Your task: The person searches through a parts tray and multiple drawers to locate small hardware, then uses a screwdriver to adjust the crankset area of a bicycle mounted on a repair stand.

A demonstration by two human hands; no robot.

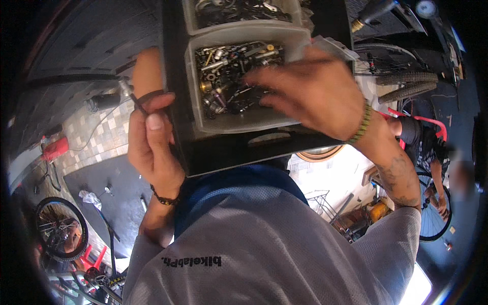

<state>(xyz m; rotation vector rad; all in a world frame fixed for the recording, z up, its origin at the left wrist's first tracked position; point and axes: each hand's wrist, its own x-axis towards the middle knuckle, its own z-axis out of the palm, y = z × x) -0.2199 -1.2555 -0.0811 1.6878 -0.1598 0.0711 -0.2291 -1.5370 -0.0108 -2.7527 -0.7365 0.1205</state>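
1. Farthest left, a slender dark rod with a silver metal end is held beside the drawer, its long axis slanting from upper left down to the grip.
2. The rod is pinched between thumb and forefinger of the left hand.
3. Inside a black, straight-edged drawer, a translucent grey plastic bin is seen, filled with jumbled small metal parts.
4. The parts are reached over from the right by the right hand, clearly the nearer one; its blurred fingers are parted, pointing left, with nothing seen grasped.
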